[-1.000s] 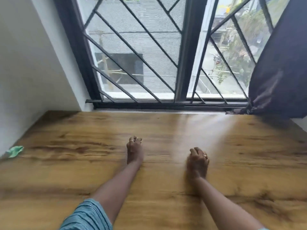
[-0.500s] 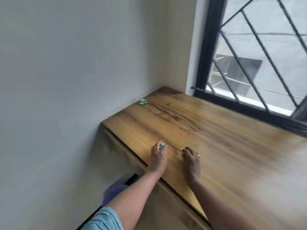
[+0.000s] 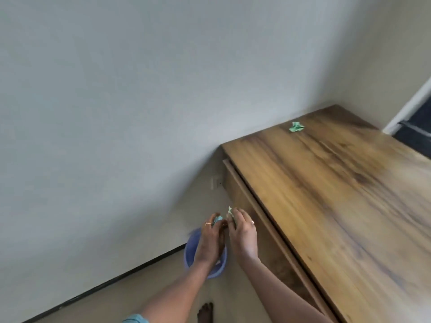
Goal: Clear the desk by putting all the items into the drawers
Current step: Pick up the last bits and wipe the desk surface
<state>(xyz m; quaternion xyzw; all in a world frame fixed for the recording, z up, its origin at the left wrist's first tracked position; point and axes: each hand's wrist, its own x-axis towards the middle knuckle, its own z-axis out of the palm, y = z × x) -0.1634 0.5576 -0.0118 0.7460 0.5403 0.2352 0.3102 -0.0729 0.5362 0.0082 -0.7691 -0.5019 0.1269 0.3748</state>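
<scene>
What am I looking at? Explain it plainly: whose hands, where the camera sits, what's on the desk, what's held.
No machine here: these are a person's two bare hands, filmed by one camera worn on the head, looking down. The left hand pinches a small blue-green scrap in its fingers; the right hand holds a pale green scrap. Both hang beside the brown wooden desk, above a round blue plastic tub on the floor. One crumpled green paper lies near the desk's far corner.
</scene>
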